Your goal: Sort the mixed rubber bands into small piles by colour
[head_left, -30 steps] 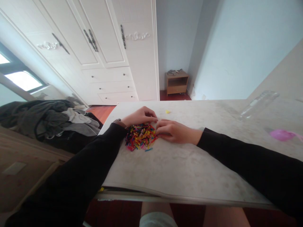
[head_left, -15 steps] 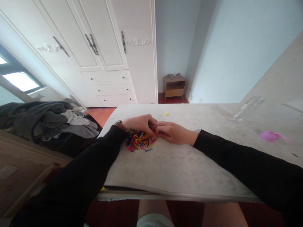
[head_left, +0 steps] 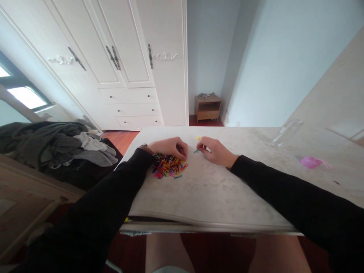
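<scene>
A heap of small, thin, loop-like pieces (head_left: 167, 167) in many colours lies on the pale table (head_left: 216, 197); I cannot make out their exact kind. My left hand (head_left: 170, 147) rests along the far side of the heap, its thumb and fingers curled together; whatever is between the fingertips is hidden. To its right, apart from it, my right hand (head_left: 214, 149) pinches a small blue loop-like piece (head_left: 196, 151) just above or against the table. A yellow piece (head_left: 198, 138) lies just beyond my right fingertips.
On the table's right side are a pink balloon-like pouch (head_left: 311, 162) and a clear plastic container (head_left: 287, 132). Piled clothes (head_left: 65, 146) lie to the left. A white wardrobe (head_left: 136, 94) and a small wooden cabinet (head_left: 208, 108) stand beyond the table.
My hands were together at the heap's edge. My right hand has moved away to the right, and the blue piece now shows at its fingertips. My left hand has stayed by the heap.
</scene>
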A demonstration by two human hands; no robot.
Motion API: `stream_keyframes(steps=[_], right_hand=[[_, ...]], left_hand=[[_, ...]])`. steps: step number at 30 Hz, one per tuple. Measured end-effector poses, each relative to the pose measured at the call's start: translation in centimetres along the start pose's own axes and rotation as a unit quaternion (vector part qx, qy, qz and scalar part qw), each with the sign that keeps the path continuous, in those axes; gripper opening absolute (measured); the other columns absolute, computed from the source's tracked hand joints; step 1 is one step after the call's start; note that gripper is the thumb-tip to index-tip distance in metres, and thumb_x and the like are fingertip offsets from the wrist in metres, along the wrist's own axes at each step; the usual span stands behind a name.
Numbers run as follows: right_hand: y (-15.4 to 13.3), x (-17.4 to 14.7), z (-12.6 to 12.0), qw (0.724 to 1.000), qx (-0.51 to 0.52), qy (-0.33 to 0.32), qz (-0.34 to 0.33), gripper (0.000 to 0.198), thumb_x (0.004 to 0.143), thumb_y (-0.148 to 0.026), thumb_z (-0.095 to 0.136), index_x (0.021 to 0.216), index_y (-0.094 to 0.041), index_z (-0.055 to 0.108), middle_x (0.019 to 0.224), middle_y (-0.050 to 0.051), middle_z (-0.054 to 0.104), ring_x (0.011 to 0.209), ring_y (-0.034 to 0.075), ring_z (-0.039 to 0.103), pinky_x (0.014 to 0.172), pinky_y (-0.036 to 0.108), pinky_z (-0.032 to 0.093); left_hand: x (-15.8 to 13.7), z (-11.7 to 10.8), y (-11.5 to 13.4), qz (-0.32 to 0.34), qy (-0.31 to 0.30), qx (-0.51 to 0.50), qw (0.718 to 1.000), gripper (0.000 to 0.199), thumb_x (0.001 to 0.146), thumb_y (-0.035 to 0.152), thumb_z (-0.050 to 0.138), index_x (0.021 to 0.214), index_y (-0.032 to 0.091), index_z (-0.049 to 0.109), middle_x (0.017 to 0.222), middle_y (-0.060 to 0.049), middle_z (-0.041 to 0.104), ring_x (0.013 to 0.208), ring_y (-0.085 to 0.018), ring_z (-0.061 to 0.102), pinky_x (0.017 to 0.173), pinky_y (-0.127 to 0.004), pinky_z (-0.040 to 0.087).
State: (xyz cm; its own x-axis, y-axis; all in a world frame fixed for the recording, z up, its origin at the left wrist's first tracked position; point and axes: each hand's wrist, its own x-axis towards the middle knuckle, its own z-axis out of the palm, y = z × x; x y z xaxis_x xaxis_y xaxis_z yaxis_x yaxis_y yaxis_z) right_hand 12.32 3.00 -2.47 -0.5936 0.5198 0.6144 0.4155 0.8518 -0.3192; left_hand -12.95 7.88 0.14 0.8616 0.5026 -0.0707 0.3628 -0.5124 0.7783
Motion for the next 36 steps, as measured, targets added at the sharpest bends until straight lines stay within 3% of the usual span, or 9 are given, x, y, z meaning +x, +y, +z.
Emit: stream_keyframes(steps=[6,11,20,29,36], right_hand=[[1.7,-0.3,-0.4,0.996,0.030,0.001,0.090,0.008,0.088,-0.011,0.060,0.085,-0.017,0.064,0.081,0.004,0.068,0.073,0.015,0.061,0.071,0.028,0.047],[2.0,0.0,-0.1,0.994,0.029,-0.029,0.104,0.005,0.088,-0.014,0.064,0.089,-0.017,0.067,0.085,0.004,0.070,0.076,0.016,0.061,0.072,0.029,0.048],[1.2,0.3,0.0,0.998,-0.006,-0.030,0.049,0.006,0.091,-0.014,0.062,0.089,-0.018,0.066,0.086,0.005,0.067,0.082,0.019,0.060,0.076,0.032,0.049],[-1.4,0.3,0.2,0.987,0.014,-0.132,-0.086,0.015,0.098,-0.017,0.053,0.097,-0.018,0.069,0.091,0.009,0.071,0.088,0.022,0.061,0.082,0.038,0.052],[-1.8,0.3,0.4,0.983,0.023,-0.154,-0.094,0.021,0.097,-0.019,0.055,0.113,-0.017,0.069,0.098,0.010,0.072,0.092,0.022,0.065,0.086,0.039,0.055]], left_hand=[[-0.1,-0.2,-0.2,-0.022,0.000,-0.008,1.000,0.020,0.078,0.033,0.080,0.077,0.013,0.078,0.075,-0.004,0.074,0.069,-0.013,0.063,0.067,-0.024,0.048],[-0.1,-0.3,-0.2,-0.005,0.001,-0.013,1.000,0.021,0.081,0.035,0.079,0.078,0.014,0.080,0.078,-0.005,0.074,0.072,-0.014,0.064,0.069,-0.024,0.049],[-0.2,-0.2,-0.1,0.005,0.017,-0.030,0.999,0.021,0.080,0.036,0.082,0.079,0.016,0.082,0.081,-0.006,0.077,0.073,-0.014,0.067,0.069,-0.024,0.050],[-0.1,-0.4,-0.4,0.023,-0.001,-0.021,1.000,0.019,0.082,0.033,0.079,0.079,0.015,0.081,0.081,-0.005,0.075,0.075,-0.014,0.065,0.072,-0.025,0.050],[-0.2,-0.5,-0.7,0.020,-0.001,-0.030,0.999,0.019,0.083,0.033,0.077,0.080,0.014,0.081,0.081,-0.006,0.075,0.076,-0.015,0.065,0.072,-0.026,0.050]])
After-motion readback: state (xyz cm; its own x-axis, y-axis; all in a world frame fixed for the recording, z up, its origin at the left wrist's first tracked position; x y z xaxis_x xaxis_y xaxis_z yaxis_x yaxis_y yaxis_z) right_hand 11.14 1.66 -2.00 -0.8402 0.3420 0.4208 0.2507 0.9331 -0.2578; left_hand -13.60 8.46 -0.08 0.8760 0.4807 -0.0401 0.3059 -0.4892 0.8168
